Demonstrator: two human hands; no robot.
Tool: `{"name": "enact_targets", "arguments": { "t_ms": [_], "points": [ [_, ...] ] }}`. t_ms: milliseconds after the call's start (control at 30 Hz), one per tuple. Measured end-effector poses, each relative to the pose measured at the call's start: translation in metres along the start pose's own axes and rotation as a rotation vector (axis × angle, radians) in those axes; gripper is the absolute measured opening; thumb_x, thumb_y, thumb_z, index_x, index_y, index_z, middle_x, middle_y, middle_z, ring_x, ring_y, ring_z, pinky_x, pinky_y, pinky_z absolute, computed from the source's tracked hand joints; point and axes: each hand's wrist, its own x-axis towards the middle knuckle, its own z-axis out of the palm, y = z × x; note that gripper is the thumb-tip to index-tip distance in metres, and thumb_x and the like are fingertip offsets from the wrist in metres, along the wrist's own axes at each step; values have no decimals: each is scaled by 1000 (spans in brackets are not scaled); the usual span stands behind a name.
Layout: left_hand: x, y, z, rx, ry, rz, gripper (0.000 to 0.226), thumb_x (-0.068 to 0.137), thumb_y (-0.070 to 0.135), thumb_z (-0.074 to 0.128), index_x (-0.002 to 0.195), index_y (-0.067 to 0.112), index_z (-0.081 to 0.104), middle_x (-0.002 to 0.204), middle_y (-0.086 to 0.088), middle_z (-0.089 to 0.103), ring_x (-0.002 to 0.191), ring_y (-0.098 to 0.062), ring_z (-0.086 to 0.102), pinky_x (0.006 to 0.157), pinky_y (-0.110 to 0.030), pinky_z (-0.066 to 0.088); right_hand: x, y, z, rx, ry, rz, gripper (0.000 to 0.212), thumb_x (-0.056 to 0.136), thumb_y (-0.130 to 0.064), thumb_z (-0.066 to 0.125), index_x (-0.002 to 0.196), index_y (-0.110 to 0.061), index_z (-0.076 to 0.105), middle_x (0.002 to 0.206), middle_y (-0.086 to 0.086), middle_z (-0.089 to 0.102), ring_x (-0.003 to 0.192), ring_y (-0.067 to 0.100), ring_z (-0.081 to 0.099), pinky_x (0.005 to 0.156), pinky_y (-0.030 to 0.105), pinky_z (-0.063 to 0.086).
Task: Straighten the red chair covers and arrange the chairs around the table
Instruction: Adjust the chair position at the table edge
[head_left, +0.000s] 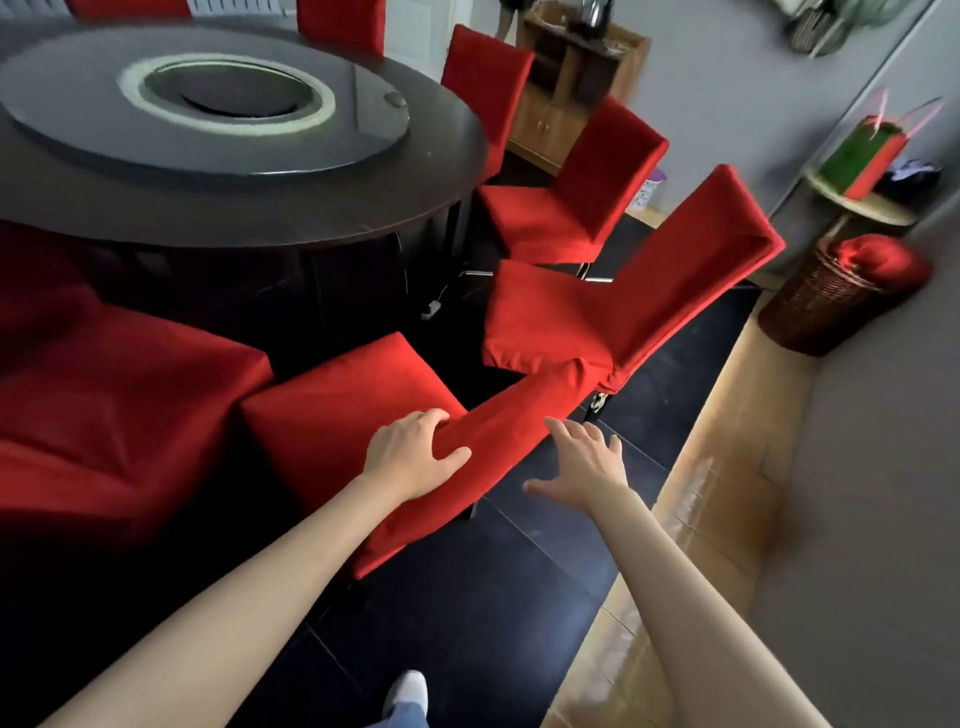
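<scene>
- The nearest chair (353, 410) stands just in front of the person, its red cover (498, 441) stretched over a backrest that runs slantwise from near the left arm up toward the next chair.
- The left hand (410, 457) grips the top edge of that backrest: the fingers (431, 418) curl over the far side of the cloth and the thumb presses the near side, so the red cover bunches a little between them.
- The right hand (582, 467) hovers just to the right of the backrest, fingers straight and spread, palm down, holding nothing; I cannot tell whether its fingertips brush the cloth.
- Beyond the fingers of both hands, a second chair (613, 306) sits askew, its seat toward the table and its tall back leaning away to the right, the cover gathered in a knot at the rear corner.
- Farther off past that, a third chair (566, 202) and a fourth chair (485, 88) stand along the table's right edge.
- Left of the left hand, more red-covered seats (104, 395) crowd close together.
- The round dark table (270, 208) lies ahead and left, with a glass turntable (208, 135) on top.
- Far right of the open hand, a wicker basket (826, 306) stands by the grey wall.
- Below the arms, a white shoe (408, 688) rests on the dark floor tiles.
</scene>
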Motion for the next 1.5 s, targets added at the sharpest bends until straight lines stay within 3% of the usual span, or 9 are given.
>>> {"name": "enact_targets", "arguments": {
  "t_ms": [333, 733, 900, 1133, 1500],
  "points": [
    [12, 18, 35, 42, 67, -212, 69, 85, 67, 45, 136, 21, 45, 130, -1, 58, 115, -20, 57, 96, -37, 43, 80, 17, -3, -150, -109, -208, 114, 65, -65, 72, 153, -31, 9, 160, 3, 15, 148, 29, 8, 116, 56, 11],
    [2, 31, 71, 198, 117, -500, 76, 82, 75, 35, 134, 22, 49, 122, 0, 64, 109, -20, 59, 96, -38, 41, 145, 43, 6, -268, -209, -515, 119, 56, -75, 70, 152, -32, 13, 158, 2, 19, 147, 29, 11, 115, 57, 13],
    [2, 29, 79, 227, 133, -522, 74, 80, 76, 35, 131, 25, 53, 124, 6, 62, 112, -17, 57, 99, -39, 38, 160, 47, 17, -274, -196, -588, 116, 54, -81, 65, 149, -33, 19, 155, 1, 24, 147, 28, 10, 114, 57, 11],
    [-1, 28, 83, 272, 135, -513, 73, 81, 76, 32, 128, 25, 55, 125, 6, 62, 114, -17, 57, 101, -39, 37, 159, 50, 23, -251, -130, -599, 108, 49, -89, 58, 139, -33, 35, 137, -1, 45, 133, 26, 32, 113, 56, 14],
    [-13, 25, 80, 316, 93, -400, 74, 78, 78, 33, 125, 26, 57, 122, 10, 63, 111, -14, 58, 99, -35, 39, 113, 63, 34, -202, -114, -472, 107, 50, -91, 54, 137, -32, 37, 137, -1, 44, 130, 27, 35, 112, 56, 15]
  ]
}}
